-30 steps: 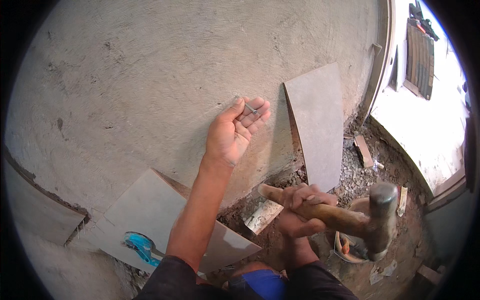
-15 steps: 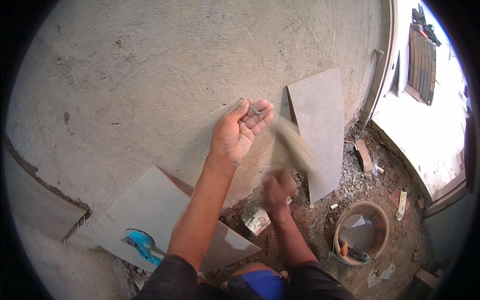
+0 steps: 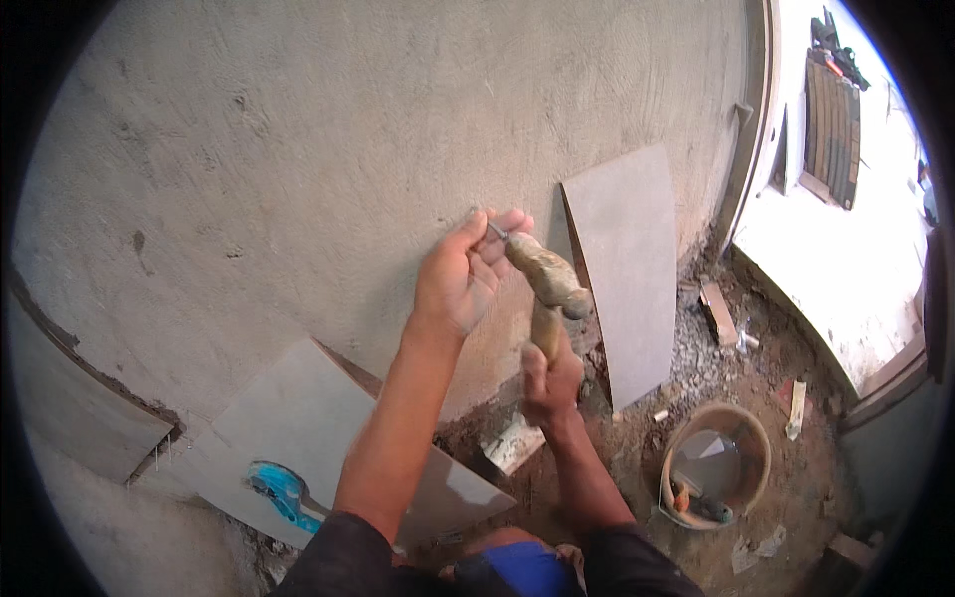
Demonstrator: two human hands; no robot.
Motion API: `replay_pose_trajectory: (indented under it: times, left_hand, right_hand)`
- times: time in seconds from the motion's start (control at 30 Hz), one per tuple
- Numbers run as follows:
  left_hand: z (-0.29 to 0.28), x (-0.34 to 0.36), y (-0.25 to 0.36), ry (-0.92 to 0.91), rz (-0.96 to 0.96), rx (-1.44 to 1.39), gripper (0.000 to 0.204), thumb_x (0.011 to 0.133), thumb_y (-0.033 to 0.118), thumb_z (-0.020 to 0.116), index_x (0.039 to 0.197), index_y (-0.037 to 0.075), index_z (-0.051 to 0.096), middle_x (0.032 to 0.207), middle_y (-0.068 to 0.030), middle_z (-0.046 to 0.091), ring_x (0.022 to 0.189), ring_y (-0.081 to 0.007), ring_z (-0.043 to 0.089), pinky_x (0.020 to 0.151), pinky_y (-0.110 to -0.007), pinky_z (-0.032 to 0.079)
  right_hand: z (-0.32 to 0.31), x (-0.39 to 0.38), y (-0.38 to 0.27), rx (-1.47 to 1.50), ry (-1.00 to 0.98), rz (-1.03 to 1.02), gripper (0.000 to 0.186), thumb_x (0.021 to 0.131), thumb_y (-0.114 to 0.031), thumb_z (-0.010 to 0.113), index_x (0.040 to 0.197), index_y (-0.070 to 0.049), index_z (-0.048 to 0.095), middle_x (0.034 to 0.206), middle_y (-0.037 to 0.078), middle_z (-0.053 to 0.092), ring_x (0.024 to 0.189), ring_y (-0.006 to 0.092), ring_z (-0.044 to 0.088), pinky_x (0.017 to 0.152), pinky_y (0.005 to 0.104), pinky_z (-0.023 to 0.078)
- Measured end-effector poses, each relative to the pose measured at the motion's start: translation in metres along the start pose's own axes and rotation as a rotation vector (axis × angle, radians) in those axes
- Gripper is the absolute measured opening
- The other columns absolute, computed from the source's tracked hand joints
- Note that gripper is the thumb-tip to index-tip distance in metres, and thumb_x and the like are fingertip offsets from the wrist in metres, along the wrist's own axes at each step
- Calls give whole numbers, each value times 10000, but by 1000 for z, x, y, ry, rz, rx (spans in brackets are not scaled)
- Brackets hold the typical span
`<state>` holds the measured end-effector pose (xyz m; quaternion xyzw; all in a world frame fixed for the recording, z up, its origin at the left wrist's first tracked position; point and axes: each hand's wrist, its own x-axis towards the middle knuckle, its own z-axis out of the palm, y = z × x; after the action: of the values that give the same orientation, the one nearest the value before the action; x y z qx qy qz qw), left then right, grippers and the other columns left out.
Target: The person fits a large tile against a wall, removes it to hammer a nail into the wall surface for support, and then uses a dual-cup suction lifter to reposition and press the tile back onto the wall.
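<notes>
My left hand (image 3: pixel 456 274) is at the rough plastered wall (image 3: pixel 328 149), thumb and forefinger pinching a metal nail (image 3: pixel 497 230) while the other fingers spread out. The nail's tip end is hidden behind the fingers. My right hand (image 3: pixel 553 383) grips the short handle of a hammer (image 3: pixel 547 274) with a worn, mortar-smeared head. One end of that head meets or nearly meets the nail's head; I cannot tell which.
A tall grey tile (image 3: pixel 627 279) leans on the wall to the right. Another tile (image 3: pixel 288 408) at lower left carries a turquoise tool (image 3: pixel 281 488). A bucket (image 3: pixel 761 478) holding water and tools stands on the rubble-strewn ground at right, near a white block (image 3: pixel 514 444).
The hammer, blurred to the right of my left hand before, has swung up and left to the nail. My left hand keeps its pinch on the nail.
</notes>
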<state>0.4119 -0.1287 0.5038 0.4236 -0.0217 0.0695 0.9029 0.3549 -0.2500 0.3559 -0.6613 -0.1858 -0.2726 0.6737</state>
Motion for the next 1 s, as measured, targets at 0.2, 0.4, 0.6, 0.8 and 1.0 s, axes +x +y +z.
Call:
replay_pose_trajectory:
  times: [0.2, 0.4, 0.6, 0.8, 1.0]
  left_hand:
    - [2, -2, 2, 0, -16, -23, 170, 1012, 144, 479, 1063, -12, 523, 1119, -231, 623, 1160, -354, 588, 1062, -496, 460]
    - [-3, 0, 6, -19, 5, -8, 152, 1007, 134, 488, 1038, -6, 538, 1101, -226, 632, 1148, -350, 596, 1067, -498, 453]
    - [-4, -2, 4, -57, -41, -43, 162, 1007, 141, 484, 1026, -5, 552, 1095, -218, 640, 1140, -345, 601, 1061, -488, 460]
    - [9, -7, 7, -82, -33, 52, 159, 1003, 136, 494, 1018, -7, 561, 1075, -201, 651, 1088, -314, 627, 1014, -452, 503]
    - [0, -5, 4, -76, 18, 64, 170, 991, 152, 521, 999, -7, 581, 1035, -186, 663, 1000, -273, 660, 927, -399, 550]
  right_hand:
    - [-1, -3, 0, 362, 129, -212, 448, 930, -433, 573, 905, 11, 526, 671, 102, 574, 530, 250, 555, 542, 382, 480]
    - [14, 9, 13, 166, 12, 166, 412, 964, -408, 511, 943, 3, 535, 635, 49, 542, 524, 163, 531, 499, 314, 430]
    - [-49, -50, 12, 142, -102, 418, 432, 970, -418, 510, 982, 12, 548, 632, 41, 535, 560, 154, 536, 531, 313, 420]
    - [-96, -116, 57, -364, -375, 647, 416, 912, -392, 598, 1027, 7, 584, 766, 232, 632, 760, 410, 641, 680, 468, 485]
    - [-127, -170, 85, -784, -625, 757, 416, 874, -372, 647, 1012, 19, 610, 874, 285, 659, 871, 459, 642, 737, 524, 495]
